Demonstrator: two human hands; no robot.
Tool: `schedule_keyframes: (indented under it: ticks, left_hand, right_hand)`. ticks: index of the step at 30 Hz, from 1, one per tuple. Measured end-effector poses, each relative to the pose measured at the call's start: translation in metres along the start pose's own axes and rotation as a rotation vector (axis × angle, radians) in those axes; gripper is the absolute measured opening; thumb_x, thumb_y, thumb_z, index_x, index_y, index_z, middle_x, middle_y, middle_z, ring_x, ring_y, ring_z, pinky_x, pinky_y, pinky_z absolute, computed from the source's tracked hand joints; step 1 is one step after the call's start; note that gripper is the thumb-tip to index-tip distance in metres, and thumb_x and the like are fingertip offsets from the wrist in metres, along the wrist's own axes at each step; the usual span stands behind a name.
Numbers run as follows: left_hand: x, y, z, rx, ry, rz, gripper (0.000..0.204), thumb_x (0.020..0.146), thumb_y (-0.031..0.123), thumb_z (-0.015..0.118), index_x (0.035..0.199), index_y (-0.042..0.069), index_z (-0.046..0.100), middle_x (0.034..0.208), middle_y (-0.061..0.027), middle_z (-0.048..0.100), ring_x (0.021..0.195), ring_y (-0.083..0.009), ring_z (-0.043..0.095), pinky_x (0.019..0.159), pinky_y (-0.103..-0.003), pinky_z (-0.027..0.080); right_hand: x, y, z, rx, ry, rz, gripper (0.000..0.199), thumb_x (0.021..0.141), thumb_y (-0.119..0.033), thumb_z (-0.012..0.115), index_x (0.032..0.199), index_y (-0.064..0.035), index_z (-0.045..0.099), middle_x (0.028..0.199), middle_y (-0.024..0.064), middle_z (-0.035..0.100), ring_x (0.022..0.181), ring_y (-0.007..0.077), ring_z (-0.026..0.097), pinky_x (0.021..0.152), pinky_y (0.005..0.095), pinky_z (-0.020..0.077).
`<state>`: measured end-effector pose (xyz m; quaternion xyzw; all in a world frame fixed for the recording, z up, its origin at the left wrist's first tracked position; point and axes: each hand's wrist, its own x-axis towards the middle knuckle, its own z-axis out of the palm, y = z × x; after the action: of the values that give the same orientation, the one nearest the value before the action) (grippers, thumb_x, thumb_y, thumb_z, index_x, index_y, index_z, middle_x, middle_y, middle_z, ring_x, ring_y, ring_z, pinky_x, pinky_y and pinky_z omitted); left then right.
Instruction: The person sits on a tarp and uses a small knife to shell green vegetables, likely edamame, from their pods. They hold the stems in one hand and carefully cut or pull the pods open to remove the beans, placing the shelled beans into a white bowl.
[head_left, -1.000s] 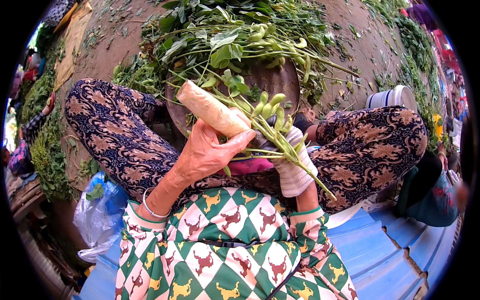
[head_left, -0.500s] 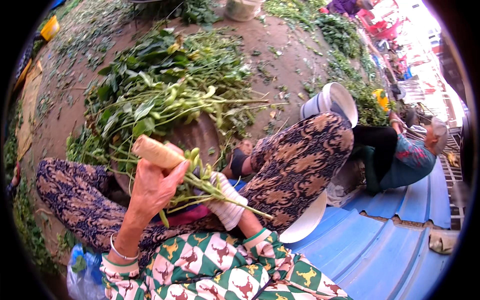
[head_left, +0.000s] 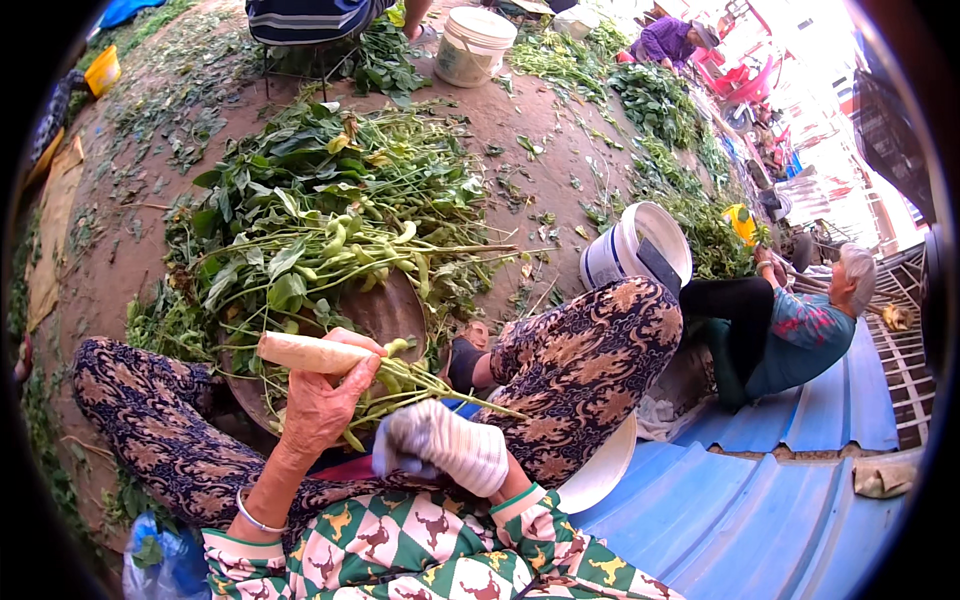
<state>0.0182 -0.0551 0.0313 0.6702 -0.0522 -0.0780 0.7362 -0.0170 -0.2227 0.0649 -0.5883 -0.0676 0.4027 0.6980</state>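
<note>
My bare left hand point(head_left: 322, 400), with a bangle at its wrist, is closed on a green soybean stalk point(head_left: 442, 388) with plump pods. A pale tan, tube-like piece point(head_left: 308, 352) lies along that hand's forefinger; I cannot tell whether it is worn or held. Just below the stalk, my right hand point(head_left: 440, 445) in a whitish striped glove is curled, apart from the stalk, its fingertips blurred and partly hidden. Beyond both hands, more podded stalks point(head_left: 350, 245) lie across a brown round basin point(head_left: 385, 310).
A leafy heap point(head_left: 290, 180) spreads behind the basin. To the right stands a white bucket point(head_left: 610, 250); another lidded bucket point(head_left: 470, 50) is farther off. A person in teal point(head_left: 800, 335) sits at the right beside blue corrugated sheets point(head_left: 720, 510). Others sit farther back.
My gloved right hand has come out from behind the stalk, down and toward me. My left hand still holds the stalk, its tan piece tilted flatter. The view has shifted slightly.
</note>
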Motion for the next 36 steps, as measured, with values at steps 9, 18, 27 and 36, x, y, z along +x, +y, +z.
schedule_keyframes:
  ticks: [9, 18, 27, 36]
  left_hand:
    - [-0.007, -0.007, -0.004, 0.159, -0.029, 0.103, 0.011, 0.081, -0.003, 0.061, 0.091, 0.002, 0.06, 0.085, -0.0018, 0.058, 0.073, -0.0075, 0.054, 0.065, -0.021, 0.045]
    - [-0.011, -0.003, -0.006, 0.187, 0.053, 0.185, 0.009, 0.082, 0.001, 0.064, 0.09, 0.001, 0.06, 0.086, -0.002, 0.06, 0.078, -0.01, 0.056, 0.072, -0.022, 0.046]
    - [-0.013, 0.001, 0.006, -0.12, 0.181, -0.136, 0.01, 0.084, 0.009, 0.065, 0.091, 0.003, 0.062, 0.08, 0.0014, 0.059, 0.074, -0.0052, 0.053, 0.068, -0.02, 0.044]
    - [-0.018, -0.015, 0.006, 0.061, 0.211, -0.113, 0.009, 0.082, 0.007, 0.065, 0.087, 0.001, 0.061, 0.076, -0.0017, 0.06, 0.069, -0.0094, 0.056, 0.065, -0.025, 0.046]
  right_hand:
    - [0.048, 0.023, 0.006, 0.172, 0.655, 0.244, 0.047, 0.092, -0.051, 0.044, 0.067, -0.0121, 0.052, 0.048, -0.0013, 0.045, 0.035, 0.0102, 0.038, 0.032, 0.0257, 0.0291]
    - [0.045, 0.038, -0.007, -0.585, 0.517, -0.067, 0.017, 0.092, -0.018, 0.051, 0.095, -0.0072, 0.063, 0.071, 0.0108, 0.063, 0.066, 0.0275, 0.061, 0.058, 0.0357, 0.0481]
    - [0.035, 0.027, -0.007, -1.219, 0.631, -0.258, 0.012, 0.085, -0.017, 0.061, 0.088, -0.0058, 0.065, 0.074, 0.0169, 0.063, 0.063, 0.033, 0.06, 0.057, 0.0383, 0.0479]
    - [0.046, 0.05, 0.001, -0.436, 0.648, 0.082, 0.023, 0.08, -0.022, 0.067, 0.095, -0.0044, 0.066, 0.079, 0.0192, 0.064, 0.072, 0.0343, 0.063, 0.065, 0.0379, 0.0499]
